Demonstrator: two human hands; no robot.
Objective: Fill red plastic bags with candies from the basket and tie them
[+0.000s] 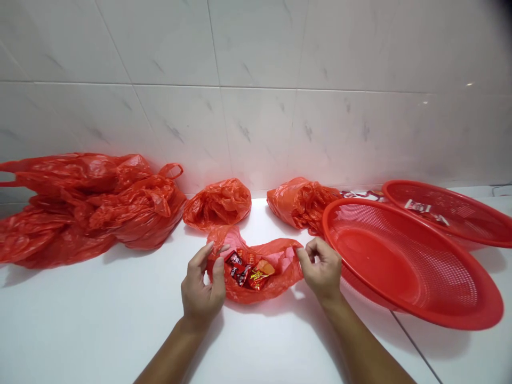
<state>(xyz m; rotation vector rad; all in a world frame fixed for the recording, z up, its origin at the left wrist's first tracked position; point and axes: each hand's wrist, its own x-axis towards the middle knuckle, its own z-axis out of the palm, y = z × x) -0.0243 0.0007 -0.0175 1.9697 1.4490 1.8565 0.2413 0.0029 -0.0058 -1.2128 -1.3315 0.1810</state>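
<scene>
Okay, on my feed there's a white tiled wall point(256, 106) behind a white counter point(80, 325), with a big heap of red plastic bags point(80, 208) along the left. Over on the right are two red mesh baskets: the near basket point(440, 320) sits tilted, and the far basket point(448, 189) has a small packet point(418, 206) lying in it. A balled-up bag point(218, 202) and a second balled-up bag point(300, 202) sit by the wall, mid-frame. The one I care about is the open red bag point(256, 293) right in front of me, lying crosswise with its long axis running left to right between my hands. A few red snack packets point(248, 269) are bunched inside it, a bit closer to my left hand point(203, 282) than my right hand point(320, 266). Both hands are half closed, each pinching one edge of the bag between thumb and fingers, and neither seems to touch the packets. My forearms point(176, 354) angle in from the bottom corners.
</scene>
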